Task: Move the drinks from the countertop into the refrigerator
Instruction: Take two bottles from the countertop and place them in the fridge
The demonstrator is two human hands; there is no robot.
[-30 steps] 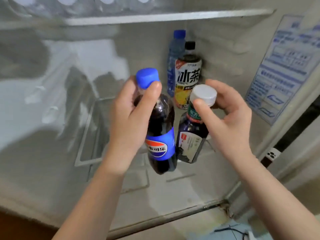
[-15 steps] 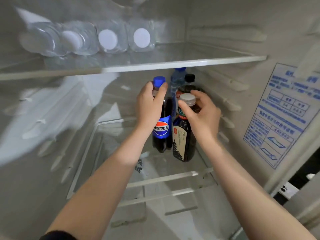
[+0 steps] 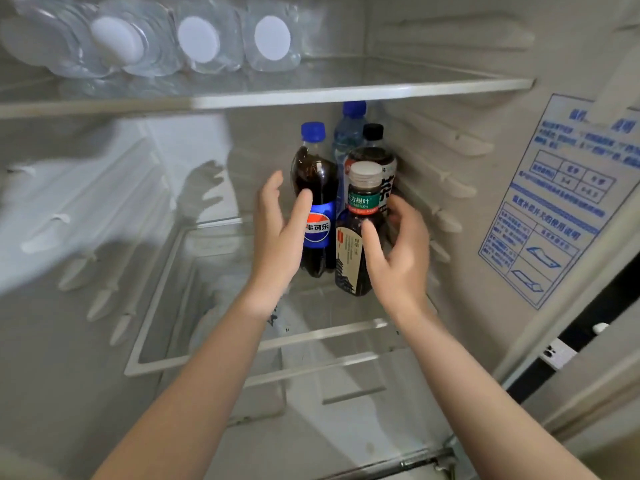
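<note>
A cola bottle (image 3: 314,174) with a blue cap stands upright on the glass shelf (image 3: 311,336) inside the refrigerator. Right beside it stands a dark tea bottle (image 3: 360,202) with a white cap. My left hand (image 3: 277,237) is spread beside the cola bottle, thumb in front of its label, fingers straight and off to the left. My right hand (image 3: 401,251) cups loosely round the tea bottle, thumb across its front, fingers relaxed on its right. Behind them stand an iced tea bottle (image 3: 375,152) with a black cap and a water bottle (image 3: 348,133).
Several clear water bottles (image 3: 199,39) lie on the upper glass shelf (image 3: 346,93). The fridge's right wall carries a blue instruction sticker (image 3: 554,202) and shelf rails. The left part of the bottles' shelf is bare glass, and a lower compartment shows beneath.
Both bottles went from hanging in my hands to standing on the shelf. My hands let go of the necks, slid lower and loosened, and the view has risen and pulled back.
</note>
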